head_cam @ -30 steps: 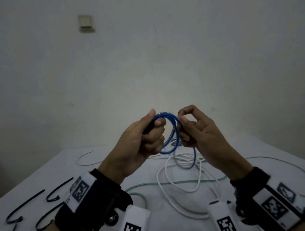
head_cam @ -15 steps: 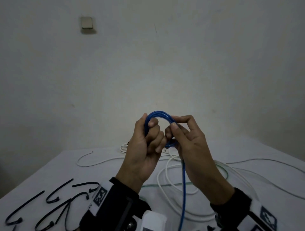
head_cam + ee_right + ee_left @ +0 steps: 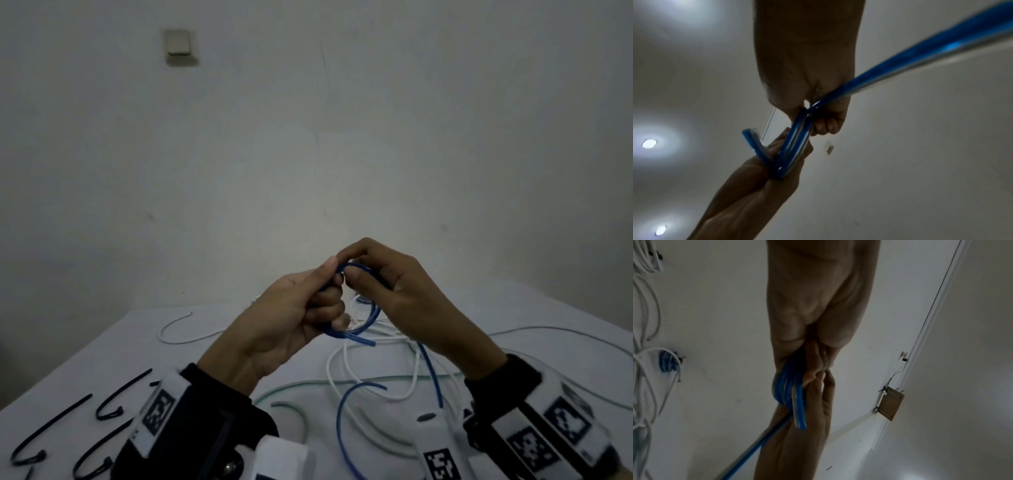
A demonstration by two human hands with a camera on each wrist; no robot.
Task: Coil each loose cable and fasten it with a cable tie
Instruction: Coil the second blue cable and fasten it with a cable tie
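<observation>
A blue cable [image 3: 371, 317] is partly wound into a small coil held above the table. My left hand [image 3: 308, 308] grips the coil in curled fingers, thumb on top. My right hand [image 3: 383, 284] pinches a strand at the coil's top right. The cable's loose tail [image 3: 430, 370] hangs under my right wrist and curls back across the table. In the left wrist view the coil [image 3: 790, 386] sits in my left hand [image 3: 807, 353]. In the right wrist view the blue cable [image 3: 795, 142] runs through my right hand [image 3: 818, 113].
White cables [image 3: 346, 370] and a pale green cable [image 3: 308, 383] lie tangled on the white table [image 3: 102, 359]. Several black cable ties [image 3: 51, 425] lie at the near left. A tied blue coil [image 3: 668, 361] shows in the left wrist view. A wall stands behind.
Both hands have tilted and lowered the coil a little. My right hand has moved from the coil's front to its top right, and the tail now loops across the table.
</observation>
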